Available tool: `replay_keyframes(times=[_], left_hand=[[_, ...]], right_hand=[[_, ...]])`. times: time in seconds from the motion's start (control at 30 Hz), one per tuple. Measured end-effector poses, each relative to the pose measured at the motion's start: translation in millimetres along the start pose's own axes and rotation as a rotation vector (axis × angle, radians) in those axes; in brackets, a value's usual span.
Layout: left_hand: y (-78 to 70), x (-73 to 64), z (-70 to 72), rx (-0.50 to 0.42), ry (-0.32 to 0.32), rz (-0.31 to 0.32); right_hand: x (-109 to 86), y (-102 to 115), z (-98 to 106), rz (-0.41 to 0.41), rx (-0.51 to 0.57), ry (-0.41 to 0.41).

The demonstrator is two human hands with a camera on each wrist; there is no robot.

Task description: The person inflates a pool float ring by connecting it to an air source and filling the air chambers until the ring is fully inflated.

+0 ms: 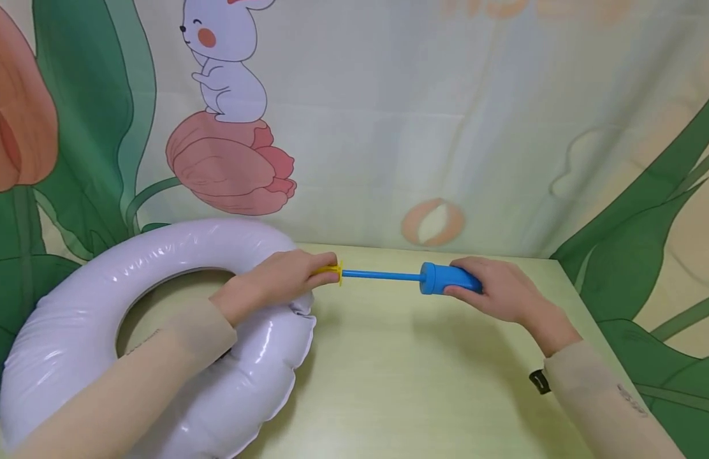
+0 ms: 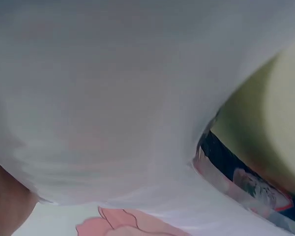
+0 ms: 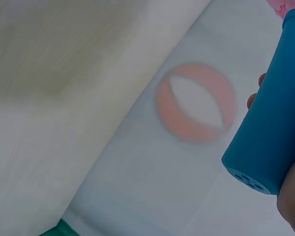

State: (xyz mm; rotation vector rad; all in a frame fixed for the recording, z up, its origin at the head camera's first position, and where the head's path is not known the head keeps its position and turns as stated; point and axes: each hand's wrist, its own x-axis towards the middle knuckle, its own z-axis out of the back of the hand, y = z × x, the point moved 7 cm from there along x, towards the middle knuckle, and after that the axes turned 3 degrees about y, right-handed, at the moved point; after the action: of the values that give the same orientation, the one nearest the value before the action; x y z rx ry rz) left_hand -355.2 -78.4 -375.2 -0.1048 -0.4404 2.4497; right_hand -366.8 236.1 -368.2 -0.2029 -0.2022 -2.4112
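White vinyl fills most of the left wrist view, so close that little else can be made out; a dark printed patch (image 2: 260, 182) at its right is too blurred to read. It belongs to a swim ring (image 1: 73, 319), whose near edge is cut off by the bottom of the head view and partly covered by a beige sleeve (image 1: 171, 350). A black strap (image 1: 540, 382) just shows by the other cuff.

Between the hands, above the bench (image 1: 383, 363), a blue pump (image 1: 430, 278) is held roughly level. Its thin rod (image 1: 380, 275) is drawn well out of the thick barrel (image 1: 454, 278), and the right wrist view shows small holes in the barrel's far end. The left hand (image 1: 282, 277) is closed around the yellow handle (image 1: 340, 274), hiding most of it, in front of the ring. The right hand (image 1: 506, 290) is wrapped round the barrel.

Pale green and smooth, the bench carries the ring on its left side and soft shadows below the pump. Behind hangs a creased cloth (image 1: 354, 127) printed with a white rabbit, tulips and green leaves.
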Motion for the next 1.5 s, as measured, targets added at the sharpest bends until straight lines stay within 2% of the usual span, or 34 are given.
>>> replay_keyframes(times=[0.13,0.23,0.4,0.6,0.77,0.97,1.3,1.4,1.5], left_hand=[[-1.7,1.1,0.2,0.020,0.004,-0.027],[-11.1,5.2,2.7,0.027,-0.008,-0.053],[-29.5,12.3,8.0,0.059,-0.035,-0.058],[-48.0,21.9,0.4,0.083,-0.027,-0.078],[-48.0,20.4,-6.0,0.052,-0.017,-0.047],[-35.5,15.2,-8.6,0.017,-0.003,-0.046],[-7.6,1.7,8.4,-0.001,-0.010,-0.019],[-6.5,-0.6,8.9,0.007,-0.009,-0.022],[-10.6,-0.7,8.1,0.020,-0.010,-0.037]], right_hand=[[2.1,4.4,1.5,0.013,-0.037,-0.015],[9.1,17.9,4.0,0.036,-0.063,-0.053],[24.1,45.6,7.0,0.051,-0.084,-0.081],[36.7,72.3,6.1,0.088,-0.106,-0.120],[38.9,82.3,0.1,0.120,-0.103,-0.125],[25.4,58.2,-5.9,0.097,-0.065,-0.071],[-2.8,0.7,11.0,0.048,-0.024,-0.051],[-6.8,-5.5,10.8,0.042,-0.030,-0.039],[-4.9,0.9,7.7,0.055,-0.050,-0.027]])
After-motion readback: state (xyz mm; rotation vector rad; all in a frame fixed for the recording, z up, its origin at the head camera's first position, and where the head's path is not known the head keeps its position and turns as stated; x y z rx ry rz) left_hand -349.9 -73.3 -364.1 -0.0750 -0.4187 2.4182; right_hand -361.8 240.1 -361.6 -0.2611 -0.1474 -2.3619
